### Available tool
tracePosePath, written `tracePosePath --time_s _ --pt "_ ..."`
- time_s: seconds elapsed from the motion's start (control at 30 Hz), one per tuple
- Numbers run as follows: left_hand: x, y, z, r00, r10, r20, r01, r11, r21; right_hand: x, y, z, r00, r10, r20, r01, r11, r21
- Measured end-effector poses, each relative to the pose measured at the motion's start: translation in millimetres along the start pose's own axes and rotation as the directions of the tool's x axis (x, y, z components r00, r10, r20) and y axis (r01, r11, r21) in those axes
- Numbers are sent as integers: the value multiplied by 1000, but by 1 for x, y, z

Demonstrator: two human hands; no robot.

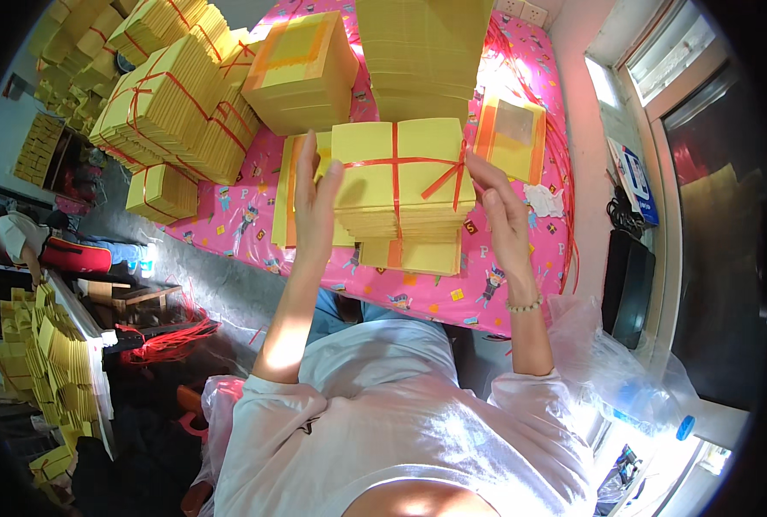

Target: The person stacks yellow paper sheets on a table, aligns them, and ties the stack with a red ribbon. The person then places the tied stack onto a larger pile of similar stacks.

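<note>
A thick bundle of yellow paper (371, 185), tied crosswise with red plastic string, is held between my two hands. My left hand (316, 194) is upright against its left side, fingers pointing away from me. On the opposite side, my right hand (506, 211) curves around the right edge, its fingertips by the knot and loose string ends (452, 175). Beneath the bundle, another yellow paper stack (427, 258) with an orange strip shows on the pink patterned tablecloth (362, 280). More yellow paper (287, 207) lies partly behind my left hand.
A tall yellow stack (422, 60) stands beyond the bundle. Tied stacks (155, 108) crowd the far left. A pile with orange edging (511, 133) and red strings (560, 172) lie at the right. A person (21, 241) is off to the left. A plastic bottle (646, 405) lies right.
</note>
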State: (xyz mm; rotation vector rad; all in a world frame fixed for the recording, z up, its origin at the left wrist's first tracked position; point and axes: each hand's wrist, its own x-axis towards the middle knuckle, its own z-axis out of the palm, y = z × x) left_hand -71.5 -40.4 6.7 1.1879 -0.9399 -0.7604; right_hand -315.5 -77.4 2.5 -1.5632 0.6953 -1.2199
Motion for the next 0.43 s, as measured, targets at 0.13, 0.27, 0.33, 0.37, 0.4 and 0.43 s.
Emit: tracePosePath --time_s 0.13,0.27,0.33,0.37,0.4,0.43 --pt "-19 41 15 831 459 313 -552 616 562 -9 -7 -5 992 -110 -56 86 944 -319" --pt "-21 36 19 799 424 426 -599 507 620 -1 -25 -6 990 -143 12 132 867 -481" --pt "-21 31 20 801 413 434 -598 497 629 2 -32 -8 993 -111 52 122 851 -510" --pt "-21 32 20 801 410 435 -596 486 639 3 -35 -10 994 -86 73 112 843 -526" --pt "-22 34 20 803 408 435 -594 476 649 4 -39 -11 994 -61 95 103 835 -541" --pt "-23 37 21 803 404 439 -593 465 657 3 -39 -11 994 -58 91 98 836 -540"
